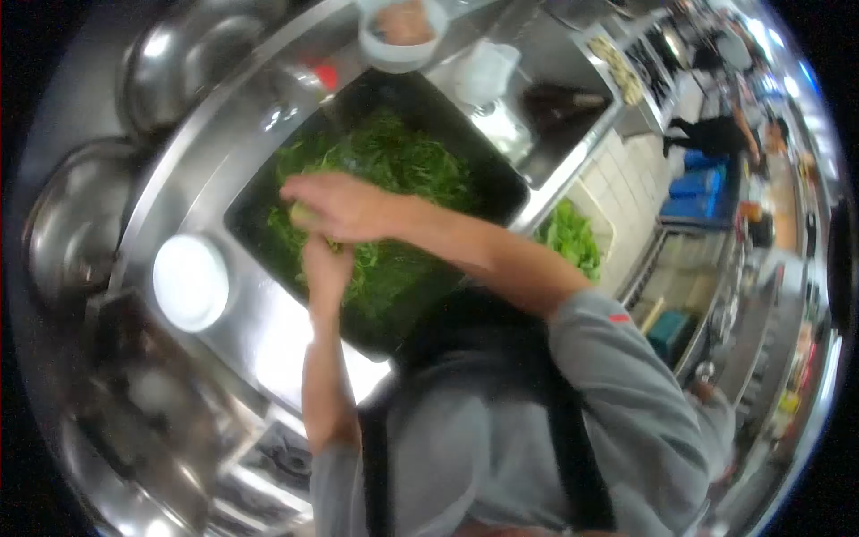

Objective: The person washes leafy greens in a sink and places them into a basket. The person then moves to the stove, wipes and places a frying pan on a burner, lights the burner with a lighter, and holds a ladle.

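A dark rectangular basin [514, 192] holds loose leafy greens [420, 166] in what looks like water. Over its left part, my right hand [335, 204] curls around a small pale green thing [304, 215], too blurred to name. Just below and touching it is my left hand [327, 264], its fingers mostly hidden behind the right hand and the greens.
A white round lid or plate [191, 282] lies on the steel counter left of the basin. Beyond the basin stand a white bowl [403, 54] and a white container [486, 72]. A crate with green leaves [573, 237] is at the right. A person [716, 132] stands farther off.
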Action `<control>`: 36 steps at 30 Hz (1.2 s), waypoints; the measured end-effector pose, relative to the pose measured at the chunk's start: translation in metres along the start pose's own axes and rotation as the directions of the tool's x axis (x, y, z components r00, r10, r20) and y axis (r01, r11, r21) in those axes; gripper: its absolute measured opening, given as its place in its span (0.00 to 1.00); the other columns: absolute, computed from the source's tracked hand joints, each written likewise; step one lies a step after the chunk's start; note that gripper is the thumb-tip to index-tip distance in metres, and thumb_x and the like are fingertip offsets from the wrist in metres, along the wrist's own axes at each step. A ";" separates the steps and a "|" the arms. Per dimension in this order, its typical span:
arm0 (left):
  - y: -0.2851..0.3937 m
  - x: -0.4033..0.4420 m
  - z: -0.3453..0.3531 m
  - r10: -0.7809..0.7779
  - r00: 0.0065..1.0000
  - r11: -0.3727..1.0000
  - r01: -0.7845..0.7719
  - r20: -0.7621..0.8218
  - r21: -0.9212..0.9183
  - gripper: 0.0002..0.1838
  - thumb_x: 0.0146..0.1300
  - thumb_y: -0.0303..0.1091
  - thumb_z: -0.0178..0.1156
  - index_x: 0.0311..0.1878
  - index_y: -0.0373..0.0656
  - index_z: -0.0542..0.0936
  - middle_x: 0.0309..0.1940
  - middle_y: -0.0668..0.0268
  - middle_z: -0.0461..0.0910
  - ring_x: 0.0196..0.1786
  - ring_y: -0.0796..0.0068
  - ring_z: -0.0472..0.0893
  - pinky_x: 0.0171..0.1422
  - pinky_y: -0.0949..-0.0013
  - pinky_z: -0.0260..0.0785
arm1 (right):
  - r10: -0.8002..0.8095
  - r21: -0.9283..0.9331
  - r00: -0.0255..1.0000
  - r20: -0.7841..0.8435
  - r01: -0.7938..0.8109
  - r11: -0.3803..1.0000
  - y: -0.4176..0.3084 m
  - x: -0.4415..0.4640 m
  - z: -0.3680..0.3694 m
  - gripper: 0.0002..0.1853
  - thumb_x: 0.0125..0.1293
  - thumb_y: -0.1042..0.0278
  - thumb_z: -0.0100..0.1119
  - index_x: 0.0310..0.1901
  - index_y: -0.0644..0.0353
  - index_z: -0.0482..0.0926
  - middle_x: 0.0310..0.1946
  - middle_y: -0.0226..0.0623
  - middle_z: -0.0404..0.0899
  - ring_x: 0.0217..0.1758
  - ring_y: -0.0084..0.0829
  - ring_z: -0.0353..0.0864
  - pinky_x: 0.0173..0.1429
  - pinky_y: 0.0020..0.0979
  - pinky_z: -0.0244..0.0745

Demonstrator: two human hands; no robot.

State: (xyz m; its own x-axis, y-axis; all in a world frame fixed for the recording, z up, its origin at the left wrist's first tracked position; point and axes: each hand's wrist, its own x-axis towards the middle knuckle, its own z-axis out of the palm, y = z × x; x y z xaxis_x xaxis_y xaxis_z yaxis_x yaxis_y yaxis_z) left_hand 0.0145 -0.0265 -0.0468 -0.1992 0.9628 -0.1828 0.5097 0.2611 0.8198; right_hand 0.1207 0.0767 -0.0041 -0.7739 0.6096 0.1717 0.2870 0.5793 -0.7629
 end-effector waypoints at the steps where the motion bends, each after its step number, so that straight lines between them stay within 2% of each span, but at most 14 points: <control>1: -0.003 0.002 0.009 -0.036 0.999 0.999 0.036 -0.024 -0.024 0.24 0.62 0.32 0.66 0.59 0.34 0.74 0.53 0.46 0.80 0.53 0.51 0.82 0.59 0.57 0.71 | 0.032 -0.087 0.996 0.081 -0.025 0.996 -0.001 -0.009 0.008 0.28 0.72 0.49 0.52 0.62 0.66 0.71 0.62 0.54 0.73 0.67 0.52 0.71 0.71 0.46 0.66; 3: 0.000 0.000 0.018 -0.056 0.998 0.998 0.056 -0.001 -0.041 0.24 0.62 0.32 0.66 0.59 0.32 0.73 0.54 0.46 0.79 0.53 0.52 0.82 0.59 0.57 0.71 | -0.020 -0.061 1.000 0.016 0.021 0.998 0.008 -0.026 0.015 0.32 0.72 0.47 0.52 0.65 0.68 0.68 0.65 0.54 0.70 0.68 0.52 0.70 0.71 0.46 0.66; 5: 0.014 0.004 0.013 0.206 0.973 0.941 -0.226 -0.106 -0.253 0.21 0.64 0.30 0.63 0.57 0.31 0.73 0.54 0.50 0.79 0.52 0.60 0.81 0.58 0.61 0.72 | 0.077 0.221 0.994 0.080 -0.093 0.971 -0.001 -0.032 -0.011 0.35 0.74 0.45 0.50 0.70 0.67 0.62 0.71 0.54 0.62 0.73 0.52 0.64 0.76 0.45 0.60; 7: 0.026 0.003 0.007 -0.122 0.985 0.785 0.022 -0.120 -0.619 0.17 0.67 0.28 0.62 0.56 0.34 0.74 0.48 0.58 0.79 0.50 0.68 0.79 0.54 0.66 0.73 | 0.071 0.284 0.997 0.042 -0.080 0.955 0.005 -0.047 -0.021 0.38 0.73 0.44 0.52 0.71 0.68 0.60 0.72 0.56 0.59 0.72 0.53 0.64 0.75 0.45 0.61; 11: 0.035 0.010 -0.007 -0.291 0.957 0.482 0.143 -0.005 -0.864 0.13 0.72 0.42 0.60 0.47 0.40 0.76 0.40 0.64 0.78 0.46 0.70 0.79 0.49 0.61 0.76 | 0.062 0.208 0.993 0.101 -0.082 0.975 0.009 -0.078 -0.034 0.45 0.64 0.40 0.63 0.70 0.68 0.60 0.69 0.58 0.63 0.70 0.50 0.67 0.72 0.42 0.65; 13: 0.072 0.004 -0.006 -0.290 0.955 0.399 0.178 0.060 -0.900 0.14 0.73 0.44 0.57 0.48 0.43 0.75 0.37 0.66 0.77 0.45 0.70 0.78 0.51 0.60 0.75 | -0.004 0.391 0.993 0.117 -0.042 0.919 0.006 -0.098 -0.035 0.45 0.60 0.39 0.67 0.66 0.67 0.64 0.61 0.59 0.71 0.62 0.56 0.74 0.67 0.45 0.69; 15: 0.092 0.003 0.003 -0.152 0.988 0.387 0.086 0.028 -0.918 0.15 0.75 0.48 0.55 0.40 0.47 0.72 0.32 0.73 0.69 0.40 0.74 0.72 0.54 0.64 0.70 | -0.048 0.377 0.996 -0.074 0.073 0.923 0.012 -0.111 -0.030 0.42 0.57 0.41 0.70 0.63 0.64 0.67 0.52 0.58 0.78 0.54 0.57 0.80 0.60 0.47 0.74; 17: 0.111 0.002 0.009 -0.025 0.998 0.363 0.060 0.055 -0.930 0.12 0.76 0.45 0.54 0.42 0.48 0.70 0.32 0.73 0.66 0.40 0.74 0.69 0.55 0.63 0.68 | 0.178 0.320 0.979 0.096 -0.200 0.926 -0.006 -0.124 -0.062 0.35 0.57 0.48 0.70 0.58 0.63 0.70 0.43 0.56 0.82 0.45 0.55 0.83 0.50 0.48 0.77; 19: 0.110 0.011 0.018 0.221 0.961 0.267 0.105 0.167 -0.958 0.09 0.76 0.43 0.52 0.46 0.49 0.69 0.32 0.73 0.66 0.41 0.72 0.70 0.55 0.61 0.68 | 0.169 0.311 0.986 0.003 -0.162 0.936 -0.011 -0.143 -0.081 0.29 0.57 0.52 0.68 0.54 0.62 0.72 0.38 0.53 0.82 0.41 0.51 0.83 0.47 0.46 0.78; 25: 0.161 0.016 0.059 0.513 0.804 0.475 0.027 0.301 -0.879 0.22 0.71 0.41 0.60 0.64 0.47 0.68 0.58 0.64 0.76 0.68 0.59 0.71 0.72 0.53 0.64 | 0.305 0.302 0.945 -0.120 -0.258 0.918 -0.002 -0.208 -0.121 0.22 0.56 0.59 0.66 0.49 0.61 0.76 0.33 0.48 0.82 0.36 0.40 0.85 0.41 0.40 0.79; 28: 0.193 0.006 0.071 0.453 0.777 0.775 -0.101 0.437 -0.624 0.46 0.63 0.31 0.68 0.79 0.49 0.52 0.74 0.52 0.60 0.69 0.57 0.69 0.72 0.56 0.65 | 0.432 0.349 0.824 -0.366 -0.309 0.885 0.017 -0.264 -0.136 0.23 0.56 0.62 0.66 0.53 0.61 0.77 0.37 0.41 0.83 0.38 0.35 0.84 0.43 0.38 0.80; 31: 0.170 0.007 0.080 0.179 0.837 0.963 -0.040 0.518 -0.268 0.46 0.59 0.30 0.69 0.78 0.47 0.55 0.76 0.50 0.56 0.75 0.54 0.64 0.71 0.53 0.67 | 0.528 0.484 0.629 -0.570 -0.262 0.835 0.047 -0.337 -0.142 0.21 0.60 0.67 0.63 0.55 0.60 0.77 0.42 0.37 0.84 0.35 0.32 0.83 0.41 0.36 0.81; 33: 0.135 0.008 0.078 0.026 0.847 0.986 0.065 0.531 -0.152 0.41 0.63 0.31 0.67 0.77 0.45 0.58 0.75 0.48 0.59 0.73 0.52 0.66 0.68 0.56 0.71 | 0.770 0.683 0.414 -0.486 -0.371 0.630 0.037 -0.385 -0.166 0.21 0.60 0.69 0.60 0.57 0.58 0.78 0.41 0.35 0.83 0.42 0.35 0.83 0.50 0.40 0.80; 36: 0.078 0.000 0.068 -0.201 0.848 0.960 0.270 0.490 -0.074 0.36 0.66 0.34 0.64 0.75 0.45 0.62 0.73 0.49 0.62 0.70 0.56 0.70 0.64 0.60 0.73 | 0.896 0.786 0.143 -0.421 -0.435 0.439 0.053 -0.463 -0.162 0.21 0.61 0.71 0.58 0.57 0.60 0.77 0.41 0.38 0.83 0.39 0.28 0.81 0.46 0.36 0.80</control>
State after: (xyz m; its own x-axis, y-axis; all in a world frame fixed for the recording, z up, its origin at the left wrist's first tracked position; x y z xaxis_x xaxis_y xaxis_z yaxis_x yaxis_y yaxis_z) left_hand 0.1110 -0.0018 -0.0196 0.1388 0.7984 -0.5859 0.3738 0.5056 0.7776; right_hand 0.5856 -0.0872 -0.0226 0.3841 0.8339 -0.3964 0.0190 -0.4364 -0.8995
